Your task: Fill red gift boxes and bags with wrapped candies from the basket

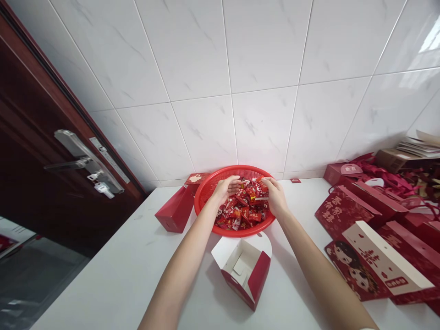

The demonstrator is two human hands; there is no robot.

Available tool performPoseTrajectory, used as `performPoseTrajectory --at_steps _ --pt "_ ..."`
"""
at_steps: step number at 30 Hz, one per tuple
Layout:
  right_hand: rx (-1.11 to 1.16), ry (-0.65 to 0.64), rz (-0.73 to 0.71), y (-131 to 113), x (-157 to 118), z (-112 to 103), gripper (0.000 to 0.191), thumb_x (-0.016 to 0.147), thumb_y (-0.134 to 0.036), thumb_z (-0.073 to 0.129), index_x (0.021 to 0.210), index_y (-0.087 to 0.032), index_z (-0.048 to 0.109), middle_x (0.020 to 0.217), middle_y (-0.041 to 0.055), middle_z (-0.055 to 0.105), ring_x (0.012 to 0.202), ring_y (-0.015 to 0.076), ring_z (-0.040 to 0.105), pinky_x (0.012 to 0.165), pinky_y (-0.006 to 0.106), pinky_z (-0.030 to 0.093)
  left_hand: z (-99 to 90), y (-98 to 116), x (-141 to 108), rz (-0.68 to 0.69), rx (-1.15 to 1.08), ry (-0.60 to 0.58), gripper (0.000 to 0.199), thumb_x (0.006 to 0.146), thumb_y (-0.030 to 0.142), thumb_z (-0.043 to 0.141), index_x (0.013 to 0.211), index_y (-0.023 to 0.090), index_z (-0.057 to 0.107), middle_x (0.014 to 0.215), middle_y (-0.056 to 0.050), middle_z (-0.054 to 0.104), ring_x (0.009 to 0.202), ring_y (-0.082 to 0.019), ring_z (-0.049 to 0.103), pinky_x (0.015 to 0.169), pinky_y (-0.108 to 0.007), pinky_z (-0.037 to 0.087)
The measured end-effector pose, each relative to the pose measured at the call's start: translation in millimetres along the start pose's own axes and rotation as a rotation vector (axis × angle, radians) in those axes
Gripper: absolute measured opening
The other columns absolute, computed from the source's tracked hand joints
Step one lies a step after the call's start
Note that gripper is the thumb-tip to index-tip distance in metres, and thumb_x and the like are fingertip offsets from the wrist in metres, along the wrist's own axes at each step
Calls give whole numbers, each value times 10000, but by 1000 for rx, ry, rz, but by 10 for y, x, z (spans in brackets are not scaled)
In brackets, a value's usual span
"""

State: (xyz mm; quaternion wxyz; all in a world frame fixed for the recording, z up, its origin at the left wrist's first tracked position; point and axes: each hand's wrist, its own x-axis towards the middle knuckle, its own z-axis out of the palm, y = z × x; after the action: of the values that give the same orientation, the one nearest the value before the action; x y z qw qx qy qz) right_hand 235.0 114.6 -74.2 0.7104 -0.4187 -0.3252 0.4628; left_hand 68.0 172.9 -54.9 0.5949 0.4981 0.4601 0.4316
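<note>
A red plastic basket (202, 192) full of candies in mostly red wrappers (237, 213) stands against the tiled wall. My left hand (227, 189) is over the basket's left half, its fingers stretched out and apparently holding nothing. Over the right half, my right hand (277, 198) is closed on wrapped candy, with the white stick of a lollipop (261, 198) showing at its fingers. How many pieces it holds is unclear. In front of the basket, between my forearms, an unfilled red box (244, 275) stands with its white-lined flaps open.
Left of the basket are a closed red box (177, 211) and another red box (196, 179) behind it. Several red gift boxes (347, 211) crowd the table's right side, with red ribbons (392, 176) behind. A small red packet (295, 180) lies by the wall. A door (44, 105) borders the left.
</note>
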Motion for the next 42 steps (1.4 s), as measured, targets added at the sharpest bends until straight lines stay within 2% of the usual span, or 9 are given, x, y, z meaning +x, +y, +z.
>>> performPoseTrajectory --at_steps 4,6,12,18,24,28,35,39,42 --pt "4 -31 12 4 -8 -8 238 640 -440 778 675 -243 651 707 -24 665 689 175 569 663 306 465 -13 -4 -19 31 -19 -24 340 482 293 916 731 141 740 782 -68 749 714 -157 664 737 -288 517" --pt "3 -44 26 7 -11 -14 234 649 -437 778 690 -242 655 716 -24 670 690 174 577 653 304 472 -13 -17 -25 48 -22 -36 367 474 296 930 748 137 746 803 -69 749 739 -158 664 757 -290 510" --pt "-35 -79 51 -3 -23 -11 276 659 -476 777 727 -237 658 713 -26 679 673 169 594 638 294 485 12 -63 -27 77 -4 -55 423 525 456 918 686 127 707 679 -14 666 652 -126 592 710 -276 478" --pt "-44 -131 55 -31 -56 12 366 618 -518 812 748 -213 658 696 -25 677 639 164 590 588 279 475 57 -41 -106 146 17 -61 413 644 497 860 737 152 654 737 10 646 729 -143 622 745 -274 505" --pt "-72 -169 65 -31 -61 24 392 622 -535 810 766 -199 669 726 -4 680 662 161 582 602 272 475 96 -2 -159 139 40 -69 332 749 423 809 862 172 624 761 11 629 672 -144 631 668 -289 550" --pt "-113 -200 77 -43 -62 32 421 600 -553 808 775 -194 673 725 8 680 665 173 586 587 282 481 107 20 -202 116 58 -87 205 830 328 741 934 170 662 908 -31 671 766 -152 657 726 -296 567" --pt "-144 -180 20 -31 -31 27 448 584 -573 801 774 -189 670 739 24 690 661 178 590 569 284 470 114 71 -251 110 106 -80 380 731 118 785 1086 163 657 1028 -75 706 959 -192 682 915 -345 542" --pt "-148 -144 -17 12 17 -4 449 587 -587 788 772 -203 647 741 13 685 678 174 586 620 292 472 47 97 -337 215 129 -31 393 665 170 825 1012 152 641 1034 -76 705 1014 -213 671 928 -356 535" --pt "-160 -126 -35 29 35 -23 401 621 -557 766 788 -213 646 792 8 696 727 176 596 671 297 476 -52 146 -573 301 206 -109 412 652 261 833 1017 164 669 1041 -64 705 1019 -218 659 893 -342 541"
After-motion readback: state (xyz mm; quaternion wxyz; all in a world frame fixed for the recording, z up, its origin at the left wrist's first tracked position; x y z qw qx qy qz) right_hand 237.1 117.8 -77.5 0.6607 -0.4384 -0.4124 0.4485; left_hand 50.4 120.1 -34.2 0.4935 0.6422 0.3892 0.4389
